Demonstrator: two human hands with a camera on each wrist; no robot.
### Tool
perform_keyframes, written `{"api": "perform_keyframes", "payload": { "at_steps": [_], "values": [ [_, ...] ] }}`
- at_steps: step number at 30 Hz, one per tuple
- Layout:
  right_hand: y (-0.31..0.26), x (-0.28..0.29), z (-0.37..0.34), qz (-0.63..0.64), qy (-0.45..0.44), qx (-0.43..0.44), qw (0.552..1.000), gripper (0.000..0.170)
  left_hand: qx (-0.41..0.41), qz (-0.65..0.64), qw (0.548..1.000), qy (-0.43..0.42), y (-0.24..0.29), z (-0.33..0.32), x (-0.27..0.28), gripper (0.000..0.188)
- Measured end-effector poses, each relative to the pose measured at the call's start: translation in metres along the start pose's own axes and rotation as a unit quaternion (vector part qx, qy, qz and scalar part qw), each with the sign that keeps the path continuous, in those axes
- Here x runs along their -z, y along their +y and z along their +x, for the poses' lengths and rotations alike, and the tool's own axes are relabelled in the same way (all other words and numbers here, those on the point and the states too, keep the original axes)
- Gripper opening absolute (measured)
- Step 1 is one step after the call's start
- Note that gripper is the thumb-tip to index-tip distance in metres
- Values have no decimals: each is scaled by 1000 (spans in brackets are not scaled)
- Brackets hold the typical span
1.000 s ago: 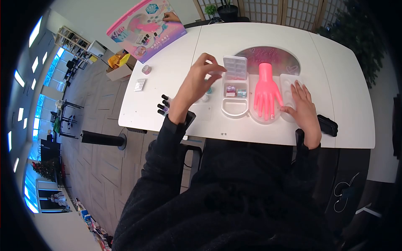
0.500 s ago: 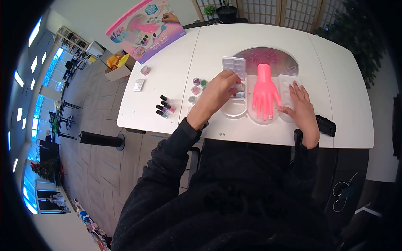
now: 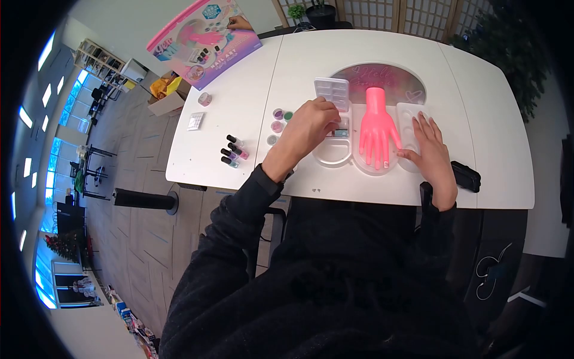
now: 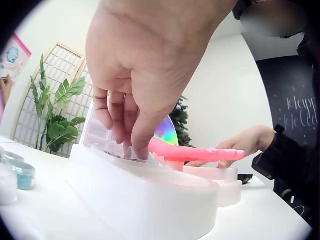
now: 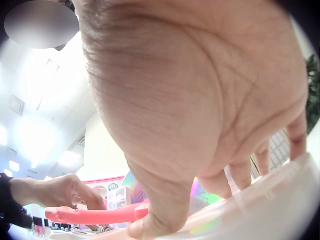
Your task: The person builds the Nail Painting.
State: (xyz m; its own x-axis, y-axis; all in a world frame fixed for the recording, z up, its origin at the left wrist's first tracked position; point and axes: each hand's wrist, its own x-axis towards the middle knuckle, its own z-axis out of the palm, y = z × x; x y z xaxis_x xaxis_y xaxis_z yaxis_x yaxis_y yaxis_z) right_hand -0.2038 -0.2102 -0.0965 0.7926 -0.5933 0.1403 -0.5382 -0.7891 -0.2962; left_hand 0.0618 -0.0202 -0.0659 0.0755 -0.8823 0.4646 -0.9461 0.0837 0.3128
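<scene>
My left hand [image 3: 306, 128] reaches down into the left tray [image 3: 315, 154], thumb and fingertips pinching a small clear piece [image 4: 130, 152] low in a compartment; my fingers partly hide it. Beside them in that compartment shows a small teal item [image 3: 340, 133]. A clear case lid [image 3: 332, 91] with square cells stands raised just behind. My right hand [image 3: 433, 157] rests with fingers spread on the white palette with round wells [image 3: 408, 113]. Between my hands lies a pink model hand [image 3: 376, 128], palm down on its base, my right thumb close by its side.
Several small glitter pots [image 3: 277, 127] stand left of my left hand, and nail polish bottles [image 3: 230, 155] lie farther left. An iridescent mirror panel [image 3: 412, 90] rises behind the model hand. A black case [image 3: 466, 176] sits by my right wrist; a boxed kit [image 3: 206, 45] stands at the back left.
My left hand has come down and right from above the pots into the tray compartment, uncovering the polish bottles and pots. My right hand stays on the palette.
</scene>
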Motion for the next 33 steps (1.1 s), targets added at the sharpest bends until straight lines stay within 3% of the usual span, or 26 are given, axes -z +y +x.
{"api": "perform_keyframes", "payload": {
  "at_steps": [13, 19, 21, 33],
  "values": [
    [1, -2, 0, -10, 7, 7, 1000, 99, -8, 39, 998, -43, 3, -4, -3, 8],
    [3, -4, 0, -3, 4, 3, 1000, 98, 3, 51, 998, -22, 12, -5, 3, 12],
    [2, -2, 0, -3, -5, -1, 1000, 98, 8, 63, 996, -66, 13, -6, 5, 16],
    [1, -1, 0, -12, -2, 2, 1000, 98, 3, 139, 987, -80, 18, -12, -9, 19]
  ]
}}
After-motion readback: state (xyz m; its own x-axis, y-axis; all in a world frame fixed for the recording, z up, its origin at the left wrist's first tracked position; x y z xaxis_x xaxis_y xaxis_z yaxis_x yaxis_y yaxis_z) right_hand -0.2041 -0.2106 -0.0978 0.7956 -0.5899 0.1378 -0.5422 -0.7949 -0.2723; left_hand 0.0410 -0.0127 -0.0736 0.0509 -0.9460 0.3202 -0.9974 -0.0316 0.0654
